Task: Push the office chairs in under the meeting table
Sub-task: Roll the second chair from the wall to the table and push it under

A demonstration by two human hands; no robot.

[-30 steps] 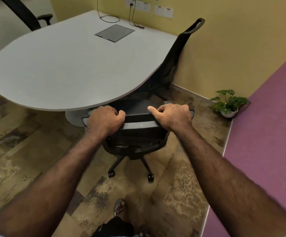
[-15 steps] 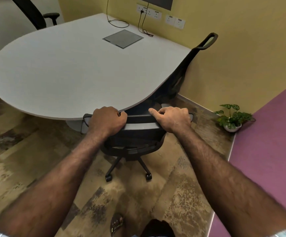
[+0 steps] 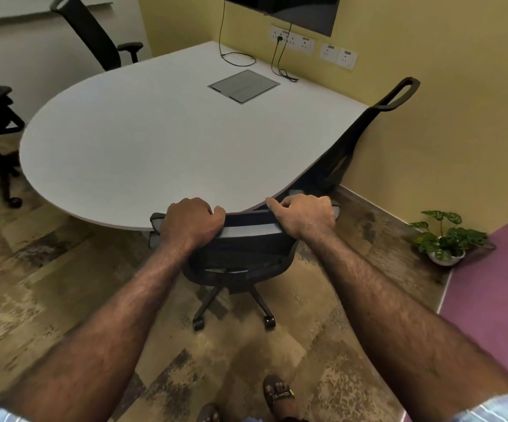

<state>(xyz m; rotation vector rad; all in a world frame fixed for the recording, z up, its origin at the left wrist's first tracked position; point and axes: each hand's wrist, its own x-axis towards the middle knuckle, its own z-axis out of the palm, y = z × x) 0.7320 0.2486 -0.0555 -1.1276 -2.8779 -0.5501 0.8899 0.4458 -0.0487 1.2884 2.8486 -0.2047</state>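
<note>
office chair (image 3: 240, 257) on castors, seat already tucked under the meeting table (image 3: 155, 141) edge, left hand (image 3: 190, 223) and right hand (image 3: 306, 216) both curled tight over the stiff backrest top; likely rolls easily, best pushed there

**Soft indoor light, wide-angle bending at the edges**

Even, diffuse room light is falling from above, keeping the white table (image 3: 143, 141) bright but free of hard glare. Shadows are pooling softly under the tabletop and around the chair base (image 3: 234, 303). The wide lens is curving the yellow wall (image 3: 429, 132) and stretching both forearms toward the lower corners. The patterned floor (image 3: 48, 284) is smearing slightly at the left edge, while the centre is staying fairly sharp.
</note>
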